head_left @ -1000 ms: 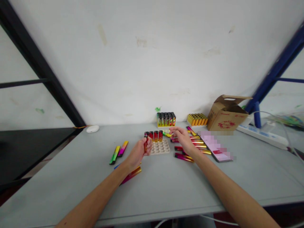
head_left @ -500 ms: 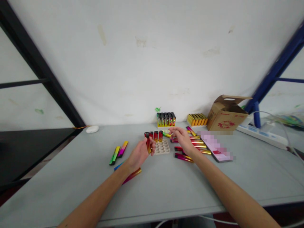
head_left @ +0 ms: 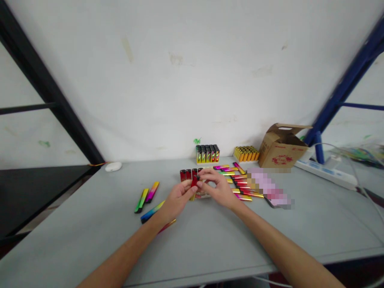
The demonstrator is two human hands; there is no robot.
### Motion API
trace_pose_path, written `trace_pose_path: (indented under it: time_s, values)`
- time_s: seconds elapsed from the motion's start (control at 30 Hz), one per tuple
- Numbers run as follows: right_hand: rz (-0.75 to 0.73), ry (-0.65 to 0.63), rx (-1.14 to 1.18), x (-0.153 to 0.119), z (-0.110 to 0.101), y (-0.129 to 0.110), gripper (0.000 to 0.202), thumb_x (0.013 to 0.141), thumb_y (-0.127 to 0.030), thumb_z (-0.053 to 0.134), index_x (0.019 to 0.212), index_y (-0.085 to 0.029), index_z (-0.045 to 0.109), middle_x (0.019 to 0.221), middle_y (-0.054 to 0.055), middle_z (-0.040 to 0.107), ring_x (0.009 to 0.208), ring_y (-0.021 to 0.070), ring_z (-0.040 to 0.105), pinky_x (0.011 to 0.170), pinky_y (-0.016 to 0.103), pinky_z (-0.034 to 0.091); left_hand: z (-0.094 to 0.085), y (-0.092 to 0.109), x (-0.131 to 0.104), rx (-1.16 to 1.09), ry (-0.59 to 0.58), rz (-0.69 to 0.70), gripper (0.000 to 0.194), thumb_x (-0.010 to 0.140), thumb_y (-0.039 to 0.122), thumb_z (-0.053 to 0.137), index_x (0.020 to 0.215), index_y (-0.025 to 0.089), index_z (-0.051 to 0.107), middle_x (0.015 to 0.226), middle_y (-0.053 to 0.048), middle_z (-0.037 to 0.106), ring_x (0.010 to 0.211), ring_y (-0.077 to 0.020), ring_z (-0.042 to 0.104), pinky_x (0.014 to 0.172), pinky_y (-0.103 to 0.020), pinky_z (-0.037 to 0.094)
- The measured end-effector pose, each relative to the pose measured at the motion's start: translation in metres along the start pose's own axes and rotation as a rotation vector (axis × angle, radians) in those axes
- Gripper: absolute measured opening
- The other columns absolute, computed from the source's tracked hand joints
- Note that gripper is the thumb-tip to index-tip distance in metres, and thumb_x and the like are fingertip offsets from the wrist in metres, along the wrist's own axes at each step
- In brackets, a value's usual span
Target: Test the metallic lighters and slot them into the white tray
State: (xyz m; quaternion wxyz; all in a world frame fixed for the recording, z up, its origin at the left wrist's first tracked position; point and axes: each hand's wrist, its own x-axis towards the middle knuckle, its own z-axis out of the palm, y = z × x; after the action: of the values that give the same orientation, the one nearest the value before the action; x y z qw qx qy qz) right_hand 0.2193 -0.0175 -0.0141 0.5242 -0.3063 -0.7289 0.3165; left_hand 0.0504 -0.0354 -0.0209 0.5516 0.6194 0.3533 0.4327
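Note:
A red-and-gold lighter (head_left: 194, 182) with a dark top is held between the thumb and fingers of my left hand (head_left: 179, 195). At its upper end my right hand (head_left: 217, 187) meets it, thumb and fingertips pinched around the dark top. Behind the hands, red lighters (head_left: 189, 174) stand upright in a row. The pale holed tray (head_left: 207, 195) under them is mostly hidden by my hands. Right of my right hand lie several loose lighters (head_left: 241, 185) in red, gold, pink and green.
Left of my hands lie a green-yellow lighter (head_left: 141, 201), a pink-yellow one (head_left: 153, 192) and a blue one (head_left: 152, 211). Filled lighter trays (head_left: 208, 153) stand by the wall, near an open cardboard box (head_left: 280, 148). A phone (head_left: 271, 188) and a power strip (head_left: 327, 175) lie right.
My right hand has moved left and down from over the loose lighters to the lighter in my left hand. That lighter has shifted slightly right, and the hands now meet at it.

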Motion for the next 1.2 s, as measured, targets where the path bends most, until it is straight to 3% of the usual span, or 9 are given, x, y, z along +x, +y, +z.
trace_pose_path:
  time_s: [0.17, 0.27, 0.37, 0.5, 0.63, 0.73, 0.9, 1.03, 1.2]
  values:
    - [0.077, 0.032, 0.097, 0.005, -0.006, 0.000, 0.025, 0.079, -0.043, 0.066, 0.074, -0.018, 0.069, 0.096, 0.007, 0.066, 0.092, 0.0192, 0.061, 0.080, 0.033, 0.049, 0.002, 0.005, -0.002, 0.137, 0.029, 0.034, 0.041, 0.081, 0.049, 0.061, 0.103, 0.015, 0.064, 0.098, -0.008, 0.072, 0.090, -0.0225, 0.066, 0.084, -0.035, 0.050]
    - [0.205, 0.194, 0.142, 0.012, -0.020, 0.004, 0.030, 0.079, -0.047, 0.063, 0.081, -0.017, 0.066, 0.082, 0.004, 0.067, 0.077, 0.0176, 0.061, 0.070, 0.030, 0.050, -0.003, 0.005, -0.002, 0.223, 0.126, 0.072, 0.040, 0.083, 0.048, 0.059, 0.107, 0.016, 0.061, 0.104, -0.009, 0.071, 0.095, -0.0219, 0.066, 0.085, -0.035, 0.051]
    - [0.283, 0.316, 0.169, 0.019, -0.034, 0.016, 0.035, 0.079, -0.050, 0.059, 0.087, -0.017, 0.062, 0.079, 0.005, 0.068, 0.070, 0.0169, 0.062, 0.061, 0.028, 0.050, -0.013, 0.007, -0.003, 0.353, 0.281, 0.160, 0.035, 0.087, 0.045, 0.053, 0.105, 0.016, 0.060, 0.096, -0.008, 0.072, 0.091, -0.0197, 0.067, 0.086, -0.034, 0.051]
    - [0.362, 0.291, 0.162, 0.021, -0.039, 0.038, 0.031, 0.074, -0.046, 0.061, 0.085, -0.017, 0.059, 0.073, 0.004, 0.069, 0.067, 0.0171, 0.064, 0.058, 0.027, 0.050, -0.028, 0.010, -0.002, 0.536, 0.548, 0.309, 0.028, 0.088, 0.043, 0.050, 0.091, 0.017, 0.062, 0.080, -0.005, 0.070, 0.080, -0.0178, 0.066, 0.080, -0.033, 0.052]
    - [0.334, 0.205, 0.152, 0.018, -0.032, 0.050, 0.026, 0.070, -0.035, 0.065, 0.087, -0.017, 0.057, 0.073, 0.003, 0.071, 0.068, 0.0181, 0.066, 0.060, 0.028, 0.050, -0.042, 0.005, 0.003, 0.698, 0.721, 0.333, 0.026, 0.086, 0.040, 0.051, 0.094, 0.017, 0.060, 0.084, -0.006, 0.068, 0.078, -0.0184, 0.065, 0.074, -0.033, 0.052]
    - [0.313, 0.162, 0.149, 0.016, -0.029, 0.052, 0.026, 0.071, -0.033, 0.064, 0.091, -0.018, 0.058, 0.077, 0.005, 0.072, 0.072, 0.0197, 0.068, 0.064, 0.030, 0.052, -0.050, -0.005, 0.008, 0.783, 0.697, 0.322, 0.033, 0.081, 0.040, 0.055, 0.104, 0.016, 0.057, 0.093, -0.009, 0.067, 0.085, -0.0207, 0.064, 0.074, -0.036, 0.053]
    - [0.285, 0.132, 0.146, 0.016, -0.029, 0.057, 0.025, 0.073, -0.028, 0.063, 0.095, -0.018, 0.056, 0.080, 0.004, 0.071, 0.078, 0.0188, 0.069, 0.075, 0.034, 0.053, -0.057, -0.024, 0.013, 0.895, 0.538, 0.202, 0.053, 0.076, 0.043, 0.061, 0.118, 0.014, 0.050, 0.115, -0.015, 0.061, 0.101, -0.0260, 0.061, 0.085, -0.043, 0.052]
    - [0.265, 0.079, 0.148, 0.016, -0.031, 0.063, 0.025, 0.076, -0.027, 0.062, 0.099, -0.018, 0.056, 0.086, 0.005, 0.072, 0.083, 0.0189, 0.069, 0.080, 0.036, 0.053, -0.059, -0.034, 0.013, 1.028, 0.417, 0.185, 0.056, 0.075, 0.047, 0.062, 0.120, 0.015, 0.051, 0.121, -0.014, 0.059, 0.115, -0.0283, 0.055, 0.102, -0.047, 0.042]
    - [0.228, 0.027, 0.103, 0.014, -0.032, 0.068, 0.028, 0.080, -0.029, 0.060, 0.105, -0.018, 0.056, 0.093, 0.008, 0.072, 0.090, 0.0201, 0.068, 0.084, 0.038, 0.053, -0.062, -0.039, 0.012, 1.130, 0.338, 0.181, 0.057, 0.074, 0.050, 0.064, 0.117, 0.014, 0.056, 0.120, -0.015, 0.058, 0.116, -0.0297, 0.053, 0.104, -0.047, 0.039]
